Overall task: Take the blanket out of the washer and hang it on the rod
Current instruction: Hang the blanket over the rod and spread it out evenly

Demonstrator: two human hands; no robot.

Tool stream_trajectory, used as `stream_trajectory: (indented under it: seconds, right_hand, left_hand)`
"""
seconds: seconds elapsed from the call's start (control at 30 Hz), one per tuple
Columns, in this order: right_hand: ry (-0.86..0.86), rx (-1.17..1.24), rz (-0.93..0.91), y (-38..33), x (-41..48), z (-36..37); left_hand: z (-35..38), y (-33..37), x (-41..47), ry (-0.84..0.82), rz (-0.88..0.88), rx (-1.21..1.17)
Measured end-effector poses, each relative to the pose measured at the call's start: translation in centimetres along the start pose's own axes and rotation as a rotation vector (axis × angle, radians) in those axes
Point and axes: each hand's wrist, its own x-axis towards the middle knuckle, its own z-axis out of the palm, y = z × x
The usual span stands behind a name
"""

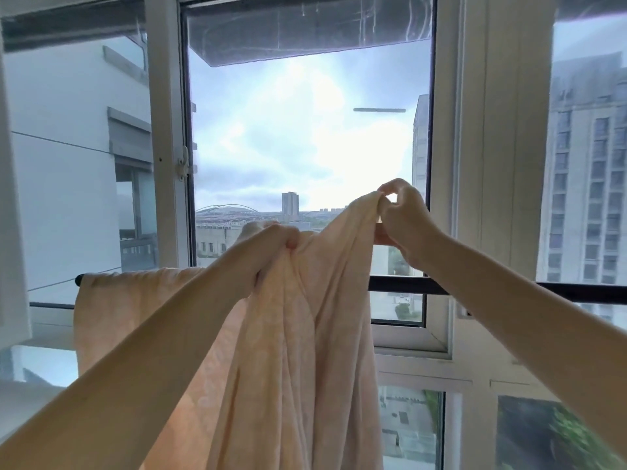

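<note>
Left hand (pixel 275 244) is fisted tight round a thick bunch of the blanket (pixel 298 340), fingers fully curled, no gap showing. Right hand (pixel 403 228) is higher & further right, pinching a top edge of the same blanket btwn thumb & fingertips (a narrow pinch, the other fingers curled loosely behind). It holds that edge above the rod (pixel 420 287).

Blanket is peach-coloured & soft-looking. One part lies draped over the rod's left end, hanging flat on the near side. The rest falls from the two hands in long vertical folds, so its long axis runs approx top-to-bottom and passes out of the lower edge of view. The held section is near the rod's middle, in front of it; can't tell whether it touches the rod there.

Rod is black & horizontal, running left-right across a white-framed window (pixel 163 130); its right part is bare. Beyond the glass: cloudy sky & tall bldgs (pixel 590 184) w/ many windows.
</note>
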Motion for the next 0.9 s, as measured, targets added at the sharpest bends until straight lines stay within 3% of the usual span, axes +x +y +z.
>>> stream_trajectory:
  seconds: [0.13,0.37,0.53,0.67,0.9]
  right_hand:
    - [0.064,-0.109,-0.059,-0.1,0.5,-2.5]
    - [0.155,-0.576,-0.167,-0.2,-0.3,-7.2]
    - [0.049,-0.999,-0.157,-1.0,-1.5,-11.6]
    - [-0.022,-1.224,-0.023,-1.3,-2.5,-14.1]
    - [-0.197,-1.267,0.073,-0.7,-3.6,-14.5]
  left_hand:
    - [2.1,1.6,-0.9,-0.012,0.133,0.135]
    - [7.2,2.4,-2.1,-0.018,0.26,0.207]
    - [10.1,2.1,-2.9,-0.019,0.465,0.375]
    - [10.7,1.6,-3.5,-0.099,0.551,0.485]
    - [9.6,1.2,-3.2,-0.226,0.6,0.654]
